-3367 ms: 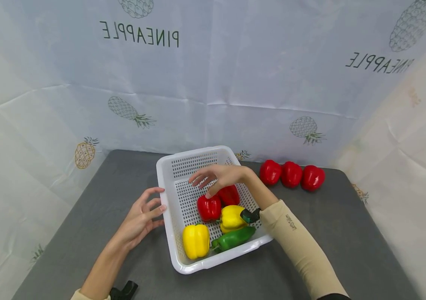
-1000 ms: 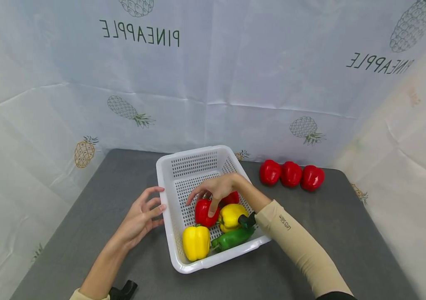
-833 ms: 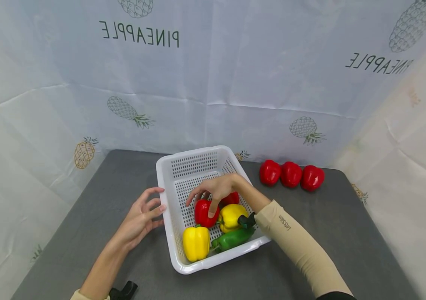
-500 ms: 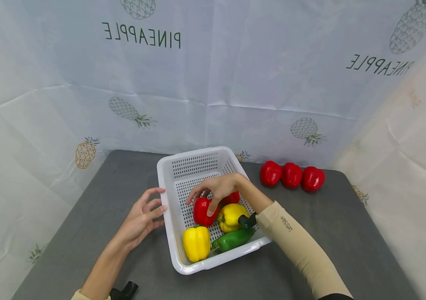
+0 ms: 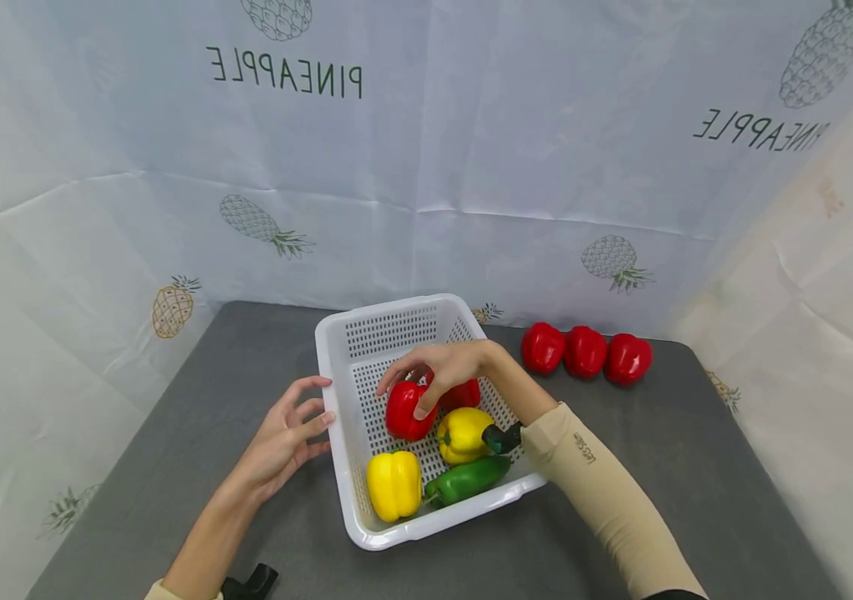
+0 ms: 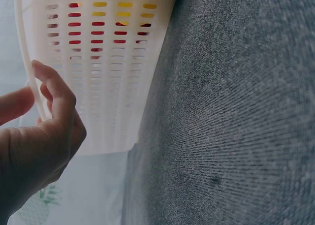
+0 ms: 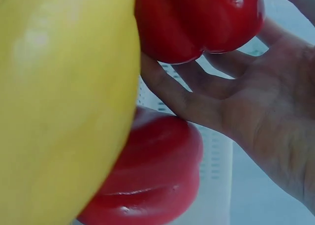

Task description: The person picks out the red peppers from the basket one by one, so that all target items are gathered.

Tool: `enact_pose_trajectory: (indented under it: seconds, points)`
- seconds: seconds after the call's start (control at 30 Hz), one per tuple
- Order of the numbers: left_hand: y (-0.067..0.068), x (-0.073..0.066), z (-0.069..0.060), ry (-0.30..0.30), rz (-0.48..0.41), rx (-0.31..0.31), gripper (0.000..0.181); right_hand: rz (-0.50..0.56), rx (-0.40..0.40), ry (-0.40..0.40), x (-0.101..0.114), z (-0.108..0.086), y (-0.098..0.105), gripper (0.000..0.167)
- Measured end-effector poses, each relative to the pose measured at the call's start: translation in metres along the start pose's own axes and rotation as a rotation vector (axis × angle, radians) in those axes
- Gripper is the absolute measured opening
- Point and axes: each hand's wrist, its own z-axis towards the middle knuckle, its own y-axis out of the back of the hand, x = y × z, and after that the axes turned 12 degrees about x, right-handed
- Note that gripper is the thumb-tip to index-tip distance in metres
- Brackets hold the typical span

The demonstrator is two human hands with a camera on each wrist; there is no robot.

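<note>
A white perforated basket stands on the table, turned slightly. My left hand pinches its left rim between thumb and fingers, which the left wrist view shows closely. My right hand reaches inside and grips a red bell pepper, thumb on its near side and fingers round the far side. Behind that hand sits a second red bell pepper, partly hidden. Nearer the front edge are a yellow bell pepper, another yellow bell pepper and a long green pepper.
Three red bell peppers stand in a row right of the basket at the table's back edge, the middle red bell pepper touching its neighbours. A pineapple-print cloth hangs behind the grey table.
My right hand came down onto the front red bell pepper and took hold of it. In the last half second, hand and pepper have shifted slightly up and away. My left hand stays on the rim.
</note>
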Motion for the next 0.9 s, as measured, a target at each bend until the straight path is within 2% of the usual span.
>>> enact_pose_trajectory:
  seconds: [0.6, 0.9]
  points:
    - [0.002, 0.002, 0.001, -0.01, -0.006, 0.013, 0.062, 0.105, -0.174, 0.056, 0.017, -0.048, 0.004, 0.071]
    - [0.002, 0.002, 0.001, -0.012, -0.004, 0.011, 0.062, 0.071, -0.256, 0.093, 0.018, -0.079, 0.001, 0.067]
